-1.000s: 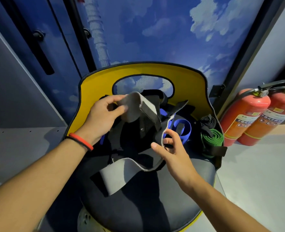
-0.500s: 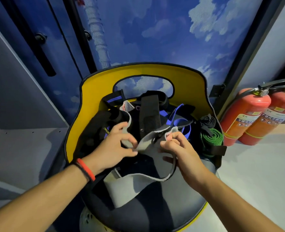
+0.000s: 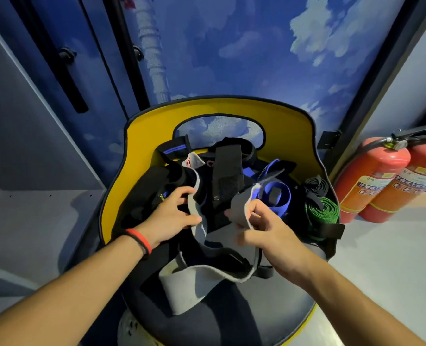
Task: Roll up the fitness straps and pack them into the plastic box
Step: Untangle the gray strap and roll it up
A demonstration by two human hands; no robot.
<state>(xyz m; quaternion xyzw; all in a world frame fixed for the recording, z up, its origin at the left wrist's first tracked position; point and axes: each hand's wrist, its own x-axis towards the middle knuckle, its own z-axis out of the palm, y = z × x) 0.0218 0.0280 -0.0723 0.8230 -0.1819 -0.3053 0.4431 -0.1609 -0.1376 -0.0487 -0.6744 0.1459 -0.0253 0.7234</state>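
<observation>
- Grey-lined black neoprene strap (image 3: 189, 283) sags over the dark chair seat (image 3: 269, 310); your left hand (image 3: 172, 218) pinches 1 edge, your right hand (image 3: 264, 223) grips the folded end.
- Roll from the right end, tight, edges square, feeding slack with the left.
- Free it from the black straps (image 3: 228, 171) beneath first.
- No plastic box shows anywhere in view.

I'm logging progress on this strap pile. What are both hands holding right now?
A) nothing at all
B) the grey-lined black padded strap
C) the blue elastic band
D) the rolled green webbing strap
B: the left hand and the right hand each pinch a grey edge of the grey-lined black padded strap, while the rolled green webbing strap and the blue elastic band lie unheld nearby.
</observation>
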